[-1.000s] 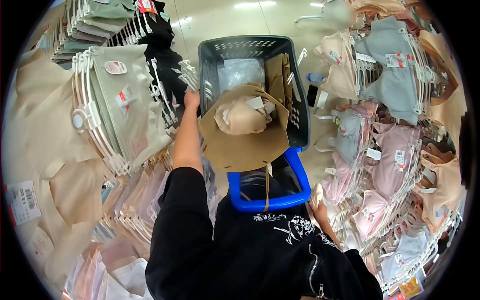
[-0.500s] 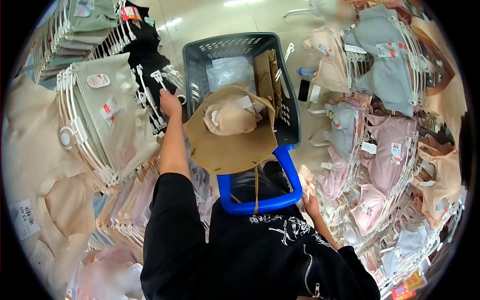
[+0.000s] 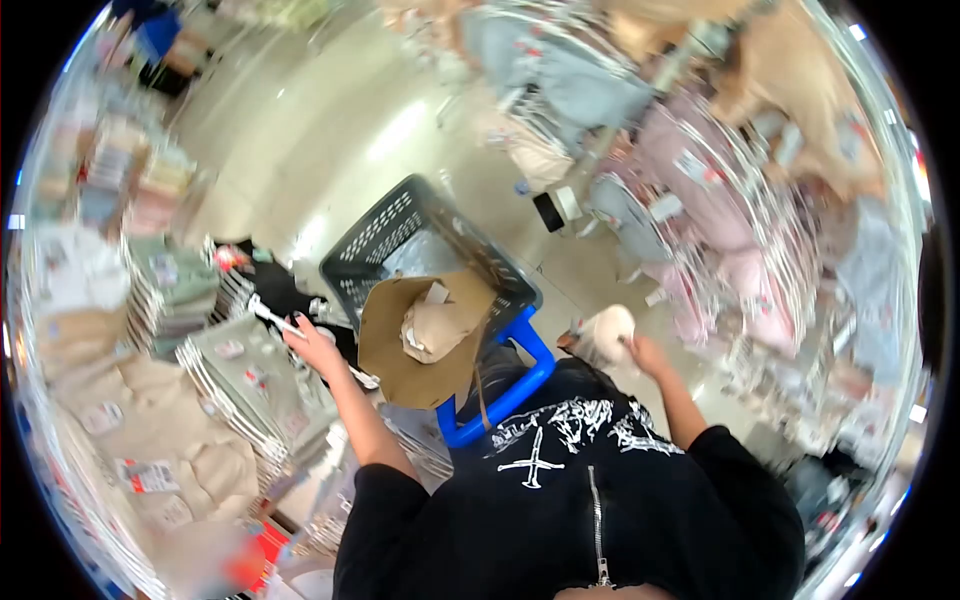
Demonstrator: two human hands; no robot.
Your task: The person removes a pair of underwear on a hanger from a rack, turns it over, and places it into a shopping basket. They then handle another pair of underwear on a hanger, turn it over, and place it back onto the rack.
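My left hand (image 3: 318,347) is closed around a white plastic hanger (image 3: 272,318), above the rack on the left. My right hand (image 3: 648,355), out to the right of my body, pinches a pale beige garment (image 3: 606,335) that looks like a padded bra; blur hides its detail. Between my hands stands a dark grey shopping basket (image 3: 505,268) with a blue handle (image 3: 535,375). An open brown paper bag (image 3: 385,335) rests in it, with beige clothing (image 3: 430,332) inside.
Racks of hanging bras (image 3: 690,170) line the right side. On the left are sage green garments (image 3: 250,370), black garments (image 3: 280,285) and beige ones (image 3: 190,455). A dark phone-like object (image 3: 548,212) lies near the right racks. Another person (image 3: 155,35) is at the far upper left.
My view has turned, so the basket now appears tilted and lower. My left hand has lifted a white hanger off the rack. My right hand has raised the beige garment into clearer view.
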